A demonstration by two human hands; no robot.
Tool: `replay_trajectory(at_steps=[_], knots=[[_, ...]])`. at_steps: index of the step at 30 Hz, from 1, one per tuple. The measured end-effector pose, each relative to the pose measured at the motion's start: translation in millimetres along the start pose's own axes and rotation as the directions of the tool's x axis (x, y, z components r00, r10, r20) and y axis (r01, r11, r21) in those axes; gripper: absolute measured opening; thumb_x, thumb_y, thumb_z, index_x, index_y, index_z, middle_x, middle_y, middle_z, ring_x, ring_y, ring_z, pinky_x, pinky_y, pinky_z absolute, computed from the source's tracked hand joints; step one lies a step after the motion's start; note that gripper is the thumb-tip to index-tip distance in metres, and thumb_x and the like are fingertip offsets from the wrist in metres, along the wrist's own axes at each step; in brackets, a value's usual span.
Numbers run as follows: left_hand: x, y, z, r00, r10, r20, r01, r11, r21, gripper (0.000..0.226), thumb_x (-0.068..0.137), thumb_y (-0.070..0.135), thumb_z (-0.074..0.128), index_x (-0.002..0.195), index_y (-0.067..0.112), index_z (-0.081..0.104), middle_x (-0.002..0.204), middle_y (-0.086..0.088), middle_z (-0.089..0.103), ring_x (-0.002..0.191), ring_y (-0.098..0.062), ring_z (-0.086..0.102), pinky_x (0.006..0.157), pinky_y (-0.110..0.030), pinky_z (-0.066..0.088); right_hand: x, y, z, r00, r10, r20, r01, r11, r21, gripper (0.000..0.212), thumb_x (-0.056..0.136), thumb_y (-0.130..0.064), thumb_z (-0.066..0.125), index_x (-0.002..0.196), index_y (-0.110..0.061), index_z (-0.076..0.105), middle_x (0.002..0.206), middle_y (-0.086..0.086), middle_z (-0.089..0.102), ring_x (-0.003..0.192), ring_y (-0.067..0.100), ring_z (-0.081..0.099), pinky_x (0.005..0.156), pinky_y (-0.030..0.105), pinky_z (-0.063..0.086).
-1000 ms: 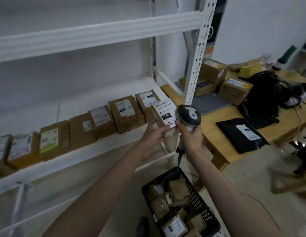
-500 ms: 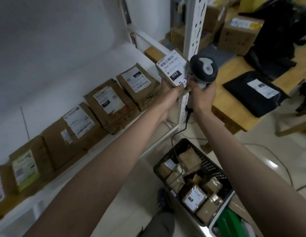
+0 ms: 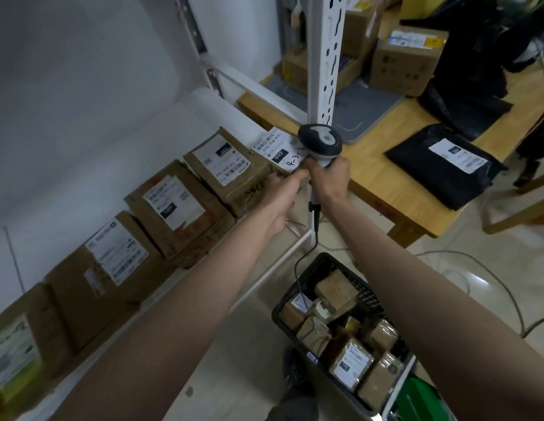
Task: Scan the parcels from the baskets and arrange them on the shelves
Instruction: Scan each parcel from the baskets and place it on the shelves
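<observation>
At the right end of the white shelf [image 3: 200, 117], a small parcel [image 3: 278, 153] with a white label marked "032" is being set down beside a row of brown parcels [image 3: 179, 205] leaning against the wall. The parcel is held by the left hand [image 3: 279, 192], its fingers curled under the near edge with the thumb on the label. A handheld scanner [image 3: 320, 141] is gripped by the right hand [image 3: 330, 177], fingers wrapped fully round the handle, and its head overlaps the parcel's right corner.

A slip seems the likeliest fault: the parcel sits right at the shelf's end, next to the perforated upright post [image 3: 325, 56], so a careless release could send it off the edge toward the floor. The neighbouring parcels lean rather than lie flat, and a nudge might topple the row. The scanner cable [image 3: 307, 256] hangs down to the black basket [image 3: 367, 299], and could be snagged on its rim.

Further right, more parcels are packed inside the basket, which stands on a pale tiled floor [image 3: 477, 284]. A wooden tabletop [image 3: 386, 180] beyond the post carries a black mailer bag [image 3: 446, 165], cardboard boxes [image 3: 407, 59] and a grey mat [image 3: 364, 110]. The room is dim and white-walled.
</observation>
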State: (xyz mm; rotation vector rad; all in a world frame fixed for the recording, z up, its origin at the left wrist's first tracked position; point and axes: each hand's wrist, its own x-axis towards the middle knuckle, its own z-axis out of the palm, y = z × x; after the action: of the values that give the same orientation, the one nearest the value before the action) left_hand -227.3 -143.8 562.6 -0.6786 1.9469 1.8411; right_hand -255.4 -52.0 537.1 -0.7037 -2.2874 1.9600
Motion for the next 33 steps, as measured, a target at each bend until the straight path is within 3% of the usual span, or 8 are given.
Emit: replay_trajectory(at_steps=[4, 6, 8, 10, 13, 18, 28, 33], knots=[[0.4, 3.2, -9.8, 0.994, 0.087, -0.068, -0.084, 0.996, 0.037, 0.017, 0.092, 0.02, 0.066, 0.1, 0.007, 0.059, 0.064, 0.002, 0.056, 0.066, -0.016, 0.053, 0.084, -0.031, 0.051, -3.5, 11.2, 5.4, 1.0, 0.004, 0.019, -0.005, 0.999, 0.046, 0.026, 0.085, -0.016, 0.074, 0.108, -0.008, 0.066, 0.11, 0.012, 0.07, 0.104, 0.029, 0.066, 0.095, 0.051, 0.054], [1.0, 4.8, -17.4, 0.963, 0.235, -0.133, -0.212, 0.962, 0.172, 0.013, 0.089, 0.012, 0.067, 0.081, 0.01, 0.057, 0.062, 0.005, 0.057, 0.062, -0.011, 0.056, 0.07, -0.019, 0.047, -8.1, 17.2, 9.0, 0.998, 0.019, 0.063, -0.024, 0.996, 0.089, 0.027, 0.087, -0.016, 0.075, 0.112, -0.009, 0.067, 0.109, 0.008, 0.072, 0.103, 0.025, 0.067, 0.093, 0.049, 0.056], [3.8, 10.2, -26.3, 0.894, 0.422, -0.15, -0.333, 0.851, 0.407, 0.016, 0.088, 0.012, 0.07, 0.087, 0.015, 0.054, 0.087, 0.007, 0.062, 0.079, -0.005, 0.059, 0.066, -0.011, 0.042, -11.5, 22.4, 12.6, 0.993, 0.032, 0.112, -0.044, 0.994, 0.105, 0.031, 0.09, -0.017, 0.073, 0.119, -0.01, 0.067, 0.113, 0.008, 0.072, 0.107, 0.025, 0.067, 0.095, 0.05, 0.056], [11.8, 16.1, -35.6, 0.84, 0.54, -0.06, -0.354, 0.628, 0.693, 0.033, 0.086, 0.019, 0.074, 0.113, 0.017, 0.054, 0.123, 0.0, 0.053, 0.111, -0.015, 0.049, 0.084, -0.02, 0.04, -14.3, 25.5, 15.3, 0.986, 0.035, 0.165, -0.06, 0.987, 0.148, 0.029, 0.091, -0.013, 0.07, 0.12, -0.012, 0.066, 0.115, 0.009, 0.071, 0.109, 0.027, 0.066, 0.094, 0.051, 0.057], [28.0, 21.4, -47.0, 0.869, 0.474, 0.141, -0.317, 0.315, 0.895, 0.068, 0.086, 0.027, 0.076, 0.144, 0.017, 0.043, 0.157, -0.005, 0.033, 0.145, -0.028, 0.025, 0.116, -0.041, 0.028, -16.2, 25.4, 16.0, 0.975, 0.059, 0.216, -0.115, 0.959, 0.259, 0.034, 0.094, -0.006, 0.065, 0.127, -0.011, 0.062, 0.121, 0.01, 0.069, 0.114, 0.027, 0.064, 0.092, 0.048, 0.059], [39.1, 11.7, -54.9, 0.893, 0.376, 0.247, -0.279, 0.034, 0.96, 0.098, 0.083, 0.039, 0.079, 0.159, 0.025, 0.019, 0.168, -0.002, 0.009, 0.153, -0.039, -0.004, 0.124, -0.053, 0.006, -16.1, 22.8, 16.0, 0.965, 0.062, 0.255, -0.148, 0.932, 0.331, 0.027, 0.093, 0.0, 0.06, 0.118, -0.009, 0.065, 0.119, 0.016, 0.069, 0.114, 0.031, 0.065, 0.095, 0.053, 0.057], [36.4, 13.1, -57.3, 0.893, 0.389, 0.228, -0.271, 0.059, 0.961, 0.102, 0.081, 0.037, 0.081, 0.159, 0.019, 0.019, 0.169, -0.004, 0.006, 0.155, -0.036, 0.0, 0.125, -0.051, 0.007, -31.9, 20.3, 17.5, 0.968, 0.015, 0.251, -0.067, 0.977, 0.2, 0.04, 0.091, 0.0, 0.066, 0.129, -0.01, 0.059, 0.119, 0.01, 0.068, 0.109, 0.027, 0.063, 0.093, 0.054, 0.057], [6.6, -13.9, -41.1, 0.741, 0.647, 0.178, -0.375, 0.179, 0.909, 0.07, 0.078, 0.031, 0.083, 0.137, 0.015, 0.05, 0.145, -0.007, 0.044, 0.137, -0.026, 0.036, 0.114, -0.04, 0.033, -54.9, 47.4, -23.3, 0.992, 0.043, 0.122, -0.064, 0.982, 0.175, 0.036, 0.089, -0.004, 0.069, 0.122, -0.012, 0.06, 0.111, 0.007, 0.068, 0.102, 0.025, 0.067, 0.084, 0.047, 0.062]])
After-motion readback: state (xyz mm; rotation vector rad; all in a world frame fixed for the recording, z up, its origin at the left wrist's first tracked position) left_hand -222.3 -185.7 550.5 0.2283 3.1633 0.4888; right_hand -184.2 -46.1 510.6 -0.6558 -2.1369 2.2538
